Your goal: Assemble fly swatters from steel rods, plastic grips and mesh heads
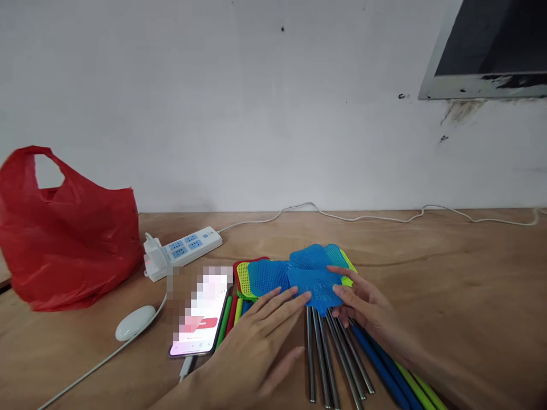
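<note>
Several plastic fly swatters [299, 273] lie fanned on the wooden table [448, 273], with blue, green and red mesh heads and metal shafts [329, 359] running toward me. My left hand [252, 341] lies flat over the shafts, fingers stretched out, its fingertips touching the lower edge of a blue mesh head. My right hand [367, 310] rests on the right side of the pile, its fingers open and touching the blue head [316, 282] from the right. Coloured handles [384, 364] lie under my right forearm.
A phone [200, 319] with a lit screen lies left of the swatters. Behind it are a white power strip [183, 247] with a cable, a white oval adapter [134, 322] and a red plastic bag [64, 233]. A white wall stands behind the table.
</note>
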Demonstrator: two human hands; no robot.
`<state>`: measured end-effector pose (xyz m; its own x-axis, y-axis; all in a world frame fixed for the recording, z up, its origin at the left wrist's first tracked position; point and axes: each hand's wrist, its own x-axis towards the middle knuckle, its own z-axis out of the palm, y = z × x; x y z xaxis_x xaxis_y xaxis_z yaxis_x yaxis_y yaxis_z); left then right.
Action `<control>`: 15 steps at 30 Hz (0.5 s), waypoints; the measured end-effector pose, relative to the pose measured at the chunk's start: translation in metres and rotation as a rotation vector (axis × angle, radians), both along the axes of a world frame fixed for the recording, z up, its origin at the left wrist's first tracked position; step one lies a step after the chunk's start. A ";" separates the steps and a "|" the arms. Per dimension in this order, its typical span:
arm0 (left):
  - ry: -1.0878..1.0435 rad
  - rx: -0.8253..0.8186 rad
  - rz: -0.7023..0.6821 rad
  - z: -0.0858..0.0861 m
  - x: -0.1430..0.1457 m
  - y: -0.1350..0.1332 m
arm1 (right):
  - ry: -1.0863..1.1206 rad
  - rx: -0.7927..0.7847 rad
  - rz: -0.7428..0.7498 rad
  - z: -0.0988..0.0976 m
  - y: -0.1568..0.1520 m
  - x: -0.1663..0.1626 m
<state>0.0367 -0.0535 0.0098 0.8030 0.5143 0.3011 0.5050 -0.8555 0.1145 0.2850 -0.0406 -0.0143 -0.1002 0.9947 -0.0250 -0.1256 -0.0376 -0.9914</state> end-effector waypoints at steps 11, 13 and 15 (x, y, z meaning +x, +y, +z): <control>-0.215 -0.084 0.259 0.000 -0.003 0.007 | 0.056 0.155 -0.172 -0.008 0.003 0.004; -0.119 -0.029 0.383 -0.001 -0.009 0.014 | 0.058 0.174 -0.185 -0.007 0.002 0.004; 0.077 0.023 0.530 -0.003 -0.013 0.019 | 0.060 0.169 -0.197 -0.005 0.001 0.003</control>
